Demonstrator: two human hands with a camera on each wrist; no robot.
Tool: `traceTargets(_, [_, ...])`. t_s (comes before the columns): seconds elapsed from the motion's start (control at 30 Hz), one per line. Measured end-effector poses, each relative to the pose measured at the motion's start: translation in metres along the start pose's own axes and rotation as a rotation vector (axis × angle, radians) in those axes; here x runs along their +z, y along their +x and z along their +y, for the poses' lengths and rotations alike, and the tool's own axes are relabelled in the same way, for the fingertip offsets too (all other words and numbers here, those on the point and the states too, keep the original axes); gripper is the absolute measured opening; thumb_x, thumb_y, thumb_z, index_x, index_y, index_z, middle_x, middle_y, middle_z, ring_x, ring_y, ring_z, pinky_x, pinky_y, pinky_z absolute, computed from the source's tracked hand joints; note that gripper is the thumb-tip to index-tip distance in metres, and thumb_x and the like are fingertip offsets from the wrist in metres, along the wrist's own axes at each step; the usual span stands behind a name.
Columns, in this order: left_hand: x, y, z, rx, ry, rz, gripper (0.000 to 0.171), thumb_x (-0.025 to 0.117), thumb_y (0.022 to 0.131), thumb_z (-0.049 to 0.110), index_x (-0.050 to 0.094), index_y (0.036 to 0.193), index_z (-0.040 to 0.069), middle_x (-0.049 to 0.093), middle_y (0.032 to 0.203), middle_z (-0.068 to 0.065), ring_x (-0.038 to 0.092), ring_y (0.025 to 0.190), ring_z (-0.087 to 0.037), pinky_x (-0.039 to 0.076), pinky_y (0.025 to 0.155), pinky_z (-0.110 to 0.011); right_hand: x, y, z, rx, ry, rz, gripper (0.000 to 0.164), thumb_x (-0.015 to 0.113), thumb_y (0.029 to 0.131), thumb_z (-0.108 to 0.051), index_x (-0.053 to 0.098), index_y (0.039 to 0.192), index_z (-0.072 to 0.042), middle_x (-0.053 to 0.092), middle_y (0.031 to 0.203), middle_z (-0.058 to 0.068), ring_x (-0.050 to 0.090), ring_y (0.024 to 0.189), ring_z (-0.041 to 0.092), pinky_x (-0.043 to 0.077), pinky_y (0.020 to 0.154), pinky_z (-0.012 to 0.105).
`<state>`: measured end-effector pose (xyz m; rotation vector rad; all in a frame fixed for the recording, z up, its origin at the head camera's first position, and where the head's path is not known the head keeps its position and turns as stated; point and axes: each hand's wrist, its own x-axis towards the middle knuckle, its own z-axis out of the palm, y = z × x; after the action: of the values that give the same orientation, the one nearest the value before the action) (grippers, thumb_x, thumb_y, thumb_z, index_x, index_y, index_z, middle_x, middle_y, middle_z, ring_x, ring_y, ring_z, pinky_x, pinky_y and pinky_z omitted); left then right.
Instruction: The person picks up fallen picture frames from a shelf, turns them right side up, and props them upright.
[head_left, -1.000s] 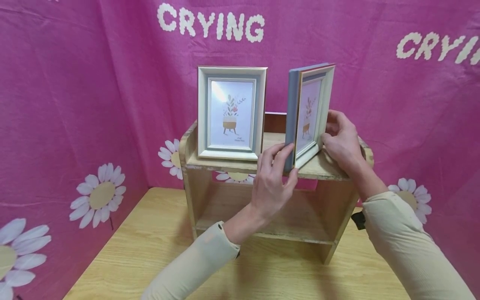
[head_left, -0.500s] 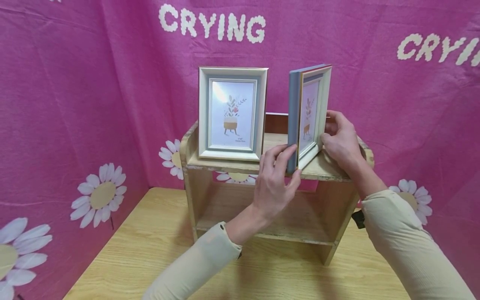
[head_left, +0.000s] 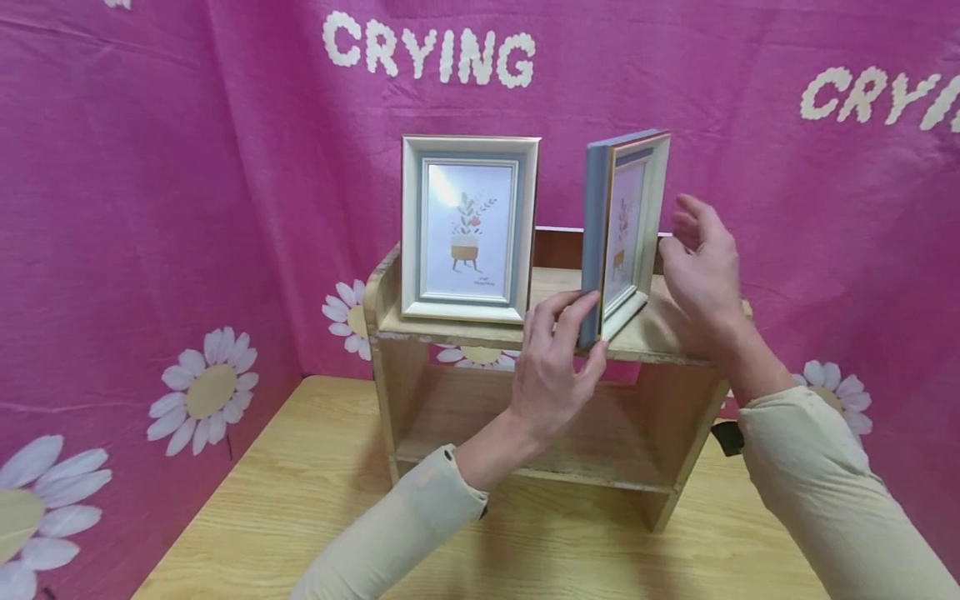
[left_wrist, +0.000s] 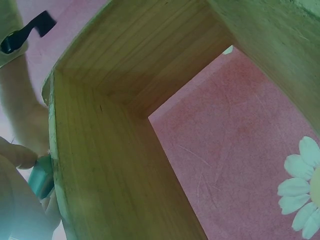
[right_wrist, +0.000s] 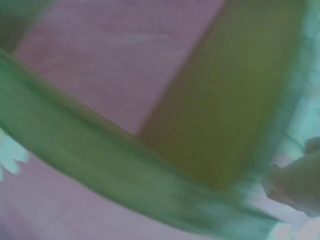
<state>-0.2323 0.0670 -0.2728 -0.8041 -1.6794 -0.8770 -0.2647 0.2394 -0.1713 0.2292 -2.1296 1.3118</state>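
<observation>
On the shelf's top board stands a white and blue picture frame (head_left: 472, 229) facing the head camera, with a potted-plant print. To its right, a matching picture frame (head_left: 633, 225) is turned at an angle, its blue side edge toward the camera. My left hand (head_left: 551, 367) pinches this angled frame at its lower near corner. My right hand (head_left: 705, 267) is off the frame's right side, fingers extended and holding nothing. In the left wrist view a corner of the frame (left_wrist: 42, 177) shows beside my left fingers. The right wrist view is blurred.
The small two-tier wooden shelf (head_left: 525, 417) stands on a light wooden table (head_left: 300, 467). Raised side panels edge its top board. A pink curtain (head_left: 262, 125) with daisies and lettering hangs behind and to the left.
My right hand has let go of the angled frame and moved up and right, away from it. My left hand keeps its hold, and the frames stand nearly as before.
</observation>
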Motion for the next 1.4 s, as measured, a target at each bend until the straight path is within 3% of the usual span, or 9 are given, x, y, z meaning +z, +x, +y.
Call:
traceTargets(0.13, [0.000,-0.001,0.001,0.012,0.008,-0.009,0.049,0.074,0.083,0.006,0.056,0.128,0.003,0.054,0.124,-0.016,0.055,0.107,-0.028,0.052,0.086,-0.021,-0.005,-0.001,-0.033,-0.218,0.029,0.102,0.054,0.060,0.093,-0.016,0.049,0.146,-0.015,0.050,0.145,0.009,0.046,0.133,0.017,0.035,0.114,0.030])
traceTargets(0.27, [-0.001,-0.001,0.001,0.013,0.004,-0.010,0.048,0.074,0.083,0.007,0.057,0.128,0.003,0.054,0.125,-0.016,0.055,0.107,-0.028,0.052,0.086,-0.022,-0.006,0.002,-0.061,-0.513,-0.056,0.031,0.065,0.072,0.084,-0.016,0.050,0.146,-0.012,0.046,0.147,0.007,0.038,0.136,0.015,0.029,0.114,0.028])
traceTargets(0.37, [-0.002,0.000,0.000,0.012,0.009,-0.014,0.048,0.074,0.084,0.008,0.058,0.128,0.003,0.054,0.126,-0.015,0.054,0.106,-0.027,0.052,0.084,-0.023,-0.003,0.006,-0.074,-0.617,-0.162,-0.054,0.075,0.078,0.080,-0.017,0.047,0.148,-0.012,0.038,0.151,0.011,0.037,0.138,0.020,0.027,0.116,0.032])
traceTargets(0.57, [-0.006,-0.001,-0.001,0.010,-0.036,-0.026,0.041,0.071,0.085,0.005,0.059,0.124,0.003,0.054,0.125,-0.015,0.054,0.108,-0.027,0.052,0.088,-0.022,0.006,0.008,-0.075,-0.585,-0.300,-0.176,0.075,0.083,0.078,-0.019,0.046,0.143,-0.010,0.044,0.143,0.018,0.031,0.143,0.030,0.025,0.119,0.047])
traceTargets(0.73, [-0.014,0.007,-0.007,-0.056,-0.135,-0.065,0.038,0.062,0.089,-0.005,0.055,0.126,-0.003,0.054,0.122,-0.019,0.058,0.106,-0.027,0.054,0.089,-0.020,0.006,0.009,-0.072,-0.633,-0.322,-0.148,0.074,0.084,0.076,-0.017,0.047,0.139,-0.005,0.051,0.133,0.019,0.025,0.147,0.027,0.018,0.123,0.039])
traceTargets(0.93, [-0.022,0.030,-0.014,-0.193,-0.281,-0.273,0.042,0.057,0.095,-0.005,0.049,0.136,-0.006,0.057,0.124,-0.023,0.067,0.097,-0.028,0.055,0.085,-0.017,0.003,0.011,-0.072,-0.649,-0.305,-0.126,0.078,0.084,0.076,-0.014,0.044,0.142,-0.004,0.049,0.138,0.021,0.025,0.148,0.023,0.017,0.122,0.033])
traceTargets(1.07, [-0.022,0.040,-0.019,-0.233,-0.350,-0.367,0.038,0.053,0.098,-0.004,0.050,0.136,-0.006,0.064,0.118,-0.021,0.069,0.098,-0.027,0.054,0.086,-0.017,0.003,0.012,-0.071,-0.641,-0.281,-0.126,0.080,0.084,0.075,-0.013,0.042,0.142,-0.003,0.044,0.147,0.020,0.025,0.148,0.022,0.017,0.122,0.029])
traceTargets(1.23, [-0.022,0.043,-0.021,-0.250,-0.383,-0.382,0.036,0.053,0.096,-0.007,0.054,0.132,-0.005,0.069,0.109,-0.020,0.069,0.098,-0.024,0.055,0.083,-0.015,0.005,0.012,-0.071,-0.606,-0.261,-0.119,0.077,0.085,0.074,-0.013,0.046,0.140,-0.003,0.036,0.155,0.017,0.022,0.149,0.023,0.017,0.122,0.032])
traceTargets(1.4, [-0.021,0.043,-0.019,-0.228,-0.358,-0.375,0.035,0.054,0.095,-0.010,0.054,0.130,-0.007,0.069,0.112,-0.021,0.070,0.101,-0.026,0.054,0.083,-0.013,0.006,0.011,-0.069,-0.638,-0.252,-0.071,0.079,0.087,0.072,-0.013,0.051,0.142,-0.004,0.046,0.145,0.019,0.034,0.143,0.029,0.026,0.120,0.037])
